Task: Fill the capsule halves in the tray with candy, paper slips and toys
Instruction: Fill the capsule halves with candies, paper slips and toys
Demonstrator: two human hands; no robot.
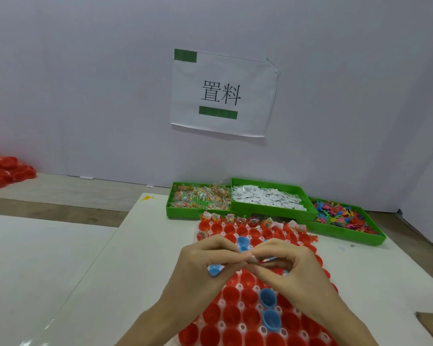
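Both hands met above the capsule tray (238, 318): the left hand (205, 260) pinched a blue capsule half (214, 270), the right hand (285, 263) pinched a small wrapped piece (266, 260) just right of it.

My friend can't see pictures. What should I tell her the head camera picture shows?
Two hands, left hand and right hand, pinch small wrapped items together above a tray of red and blue capsule halves. Behind it stand three green bins: candy, paper slips and colourful toys. A paper sign hangs on the wall.
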